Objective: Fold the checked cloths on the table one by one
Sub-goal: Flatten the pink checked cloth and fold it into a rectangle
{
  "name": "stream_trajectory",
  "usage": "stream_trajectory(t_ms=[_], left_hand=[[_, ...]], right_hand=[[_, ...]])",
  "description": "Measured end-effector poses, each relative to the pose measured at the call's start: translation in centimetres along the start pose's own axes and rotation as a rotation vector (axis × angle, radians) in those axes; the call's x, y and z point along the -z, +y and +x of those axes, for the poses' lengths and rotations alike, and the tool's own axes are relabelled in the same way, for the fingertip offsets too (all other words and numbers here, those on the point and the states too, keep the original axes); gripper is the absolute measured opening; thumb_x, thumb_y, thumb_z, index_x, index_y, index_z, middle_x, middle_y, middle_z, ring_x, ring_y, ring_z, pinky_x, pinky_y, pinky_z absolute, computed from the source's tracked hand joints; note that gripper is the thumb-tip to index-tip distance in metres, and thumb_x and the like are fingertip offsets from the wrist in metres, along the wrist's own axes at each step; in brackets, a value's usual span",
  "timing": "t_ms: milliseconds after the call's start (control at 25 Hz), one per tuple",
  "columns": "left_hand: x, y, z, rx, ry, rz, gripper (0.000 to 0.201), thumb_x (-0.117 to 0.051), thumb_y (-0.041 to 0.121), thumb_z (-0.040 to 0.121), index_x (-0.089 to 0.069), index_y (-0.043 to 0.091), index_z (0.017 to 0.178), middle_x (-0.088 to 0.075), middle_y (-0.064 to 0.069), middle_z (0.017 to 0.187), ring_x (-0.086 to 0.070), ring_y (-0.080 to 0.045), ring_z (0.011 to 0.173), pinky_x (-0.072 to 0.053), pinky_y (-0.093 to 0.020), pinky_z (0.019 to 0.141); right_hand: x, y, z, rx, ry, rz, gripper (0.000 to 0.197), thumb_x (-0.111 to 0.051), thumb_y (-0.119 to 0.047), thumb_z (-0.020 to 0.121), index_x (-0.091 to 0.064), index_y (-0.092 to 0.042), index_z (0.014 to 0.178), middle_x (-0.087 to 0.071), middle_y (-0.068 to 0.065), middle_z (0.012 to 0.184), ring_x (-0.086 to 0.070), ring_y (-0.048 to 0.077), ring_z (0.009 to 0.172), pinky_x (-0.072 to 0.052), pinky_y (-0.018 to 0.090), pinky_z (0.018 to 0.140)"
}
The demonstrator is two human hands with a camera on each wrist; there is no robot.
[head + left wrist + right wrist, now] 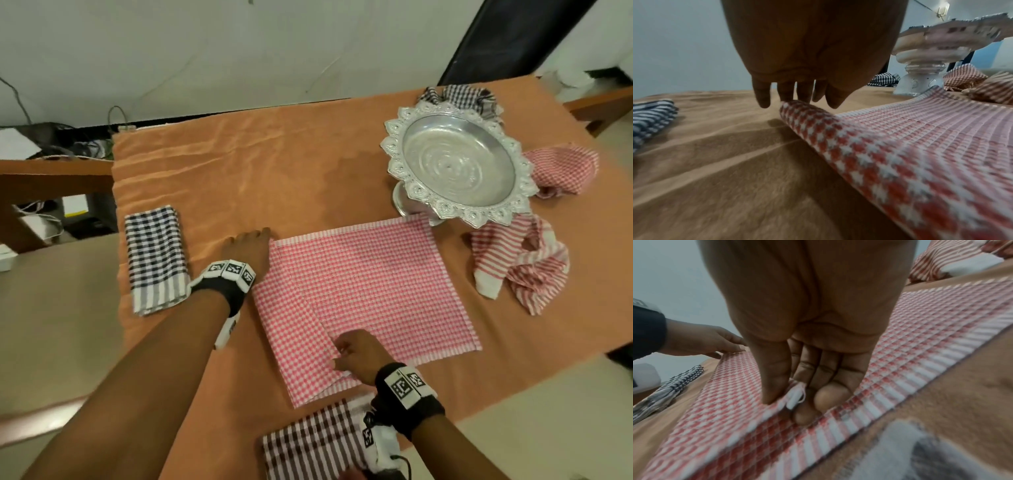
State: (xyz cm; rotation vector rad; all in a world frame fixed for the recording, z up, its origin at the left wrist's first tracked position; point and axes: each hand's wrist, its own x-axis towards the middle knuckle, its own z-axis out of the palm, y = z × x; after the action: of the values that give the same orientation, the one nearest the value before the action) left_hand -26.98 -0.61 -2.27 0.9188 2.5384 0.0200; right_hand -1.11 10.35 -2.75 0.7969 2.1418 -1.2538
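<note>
Head view: I am folding the pink cloth.
My right hand is pinching its corner, left hand pressing flat; one black cloth folded, three crumpled cloths waiting.

Head camera looks steeply down over the table from above. Both wrist cameras sit low and close, facing along the fingers; all share the pink cloth.

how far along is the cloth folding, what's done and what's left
Done: the black checked cloth lies folded at the table's left. In hand: the pink checked cloth, its left part turned over; the right hand pinches its near corner, the left hand touches its far corner. Left: three crumpled cloths around the silver tray.
</note>
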Motion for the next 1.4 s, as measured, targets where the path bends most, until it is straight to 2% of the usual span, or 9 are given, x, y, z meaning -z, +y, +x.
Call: stream_trajectory(t_ms=[120,240,360,520,640,880,1000,1120,1400], left_hand=[[0.5,1.0,1.3,0.021,-0.001,0.076,0.036,-0.043,0.027,0.094,-0.053,0.03,0.129,-0.055,-0.008,0.131,-0.05,-0.031,0.12,-0.031,-0.045,0.104],[1.3,2.5,2.0,-0.019,0.114,0.116,0.028,-0.05,0.025,0.09,-0.066,0.024,0.112,-0.065,-0.008,0.114,-0.056,-0.031,0.109,-0.034,-0.043,0.101],[2.4,5.2,2.1,-0.059,0.237,-0.034,0.019,-0.053,0.025,0.089,-0.069,0.023,0.1,-0.068,-0.007,0.104,-0.058,-0.031,0.099,-0.039,-0.04,0.092],[3.5,10.1,2.3,-0.091,0.348,-0.205,0.017,-0.056,0.029,0.092,-0.068,0.021,0.102,-0.057,-0.01,0.108,-0.053,-0.032,0.102,-0.044,-0.039,0.076],[3.4,15.2,3.2,-0.029,0.357,-0.343,0.018,-0.056,0.034,0.091,-0.068,0.024,0.102,-0.066,-0.006,0.107,-0.062,-0.031,0.097,-0.047,-0.036,0.076],[1.1,23.5,4.6,-0.033,0.341,-0.564,0.018,-0.058,0.024,0.09,-0.068,0.014,0.101,-0.069,-0.012,0.104,-0.062,-0.034,0.098,-0.048,-0.035,0.078],[0.1,26.1,5.7,-0.038,0.332,-0.571,0.018,-0.057,0.02,0.09,-0.069,0.009,0.097,-0.07,-0.014,0.1,-0.063,-0.036,0.095,-0.045,-0.032,0.074],[-0.9,27.6,6.9,-0.005,0.325,-0.627,0.019,-0.058,0.018,0.09,-0.067,0.002,0.09,-0.069,-0.02,0.094,-0.063,-0.038,0.089,-0.038,-0.029,0.066],[-3.2,29.2,9.1,0.043,0.216,-0.64,0.035,-0.057,0.033,0.093,-0.069,0.003,0.106,-0.07,-0.018,0.106,-0.063,-0.035,0.101,-0.042,-0.029,0.078]], right_hand=[[0.3,1.2,-0.2,-0.066,0.023,-0.004,0.025,-0.072,-0.019,0.084,-0.057,-0.009,0.066,-0.047,-0.003,0.061,-0.047,0.012,0.058,-0.04,0.022,0.057],[0.9,2.0,-0.8,-0.069,0.084,0.039,0.013,-0.07,-0.021,0.085,-0.063,-0.01,0.083,-0.055,-0.002,0.076,-0.055,0.015,0.073,-0.043,0.024,0.068],[2.1,3.8,-1.2,-0.048,0.138,0.075,0.022,-0.068,-0.021,0.087,-0.064,-0.001,0.094,-0.058,0.003,0.086,-0.057,0.022,0.086,-0.046,0.029,0.075],[4.9,7.3,-2.2,-0.039,0.196,0.143,0.011,-0.066,-0.02,0.09,-0.058,-0.015,0.096,-0.057,-0.001,0.083,-0.057,0.02,0.076,-0.047,0.028,0.066],[7.5,10.5,-3.4,-0.049,0.278,0.152,0.012,-0.066,-0.019,0.09,-0.055,-0.02,0.09,-0.052,-0.009,0.075,-0.054,0.017,0.073,-0.043,0.028,0.07],[13.3,16.1,-4.7,-0.121,0.411,0.086,0.009,-0.068,-0.021,0.087,-0.063,-0.014,0.091,-0.058,-0.002,0.085,-0.055,0.018,0.082,-0.038,0.026,0.068],[15.9,18.1,-4.9,-0.162,0.436,0.066,0.021,-0.068,-0.021,0.085,-0.066,0.0,0.086,-0.063,0.005,0.081,-0.059,0.023,0.078,-0.039,0.028,0.066],[17.6,19.0,-4.7,-0.165,0.41,0.044,0.014,-0.068,-0.021,0.084,-0.068,-0.009,0.077,-0.067,0.005,0.079,-0.062,0.022,0.077,-0.044,0.03,0.065],[19.5,20.0,-4.2,-0.174,0.334,-0.062,0.011,-0.064,-0.026,0.086,-0.064,-0.024,0.075,-0.061,-0.005,0.081,-0.057,0.015,0.078,-0.039,0.025,0.062]])
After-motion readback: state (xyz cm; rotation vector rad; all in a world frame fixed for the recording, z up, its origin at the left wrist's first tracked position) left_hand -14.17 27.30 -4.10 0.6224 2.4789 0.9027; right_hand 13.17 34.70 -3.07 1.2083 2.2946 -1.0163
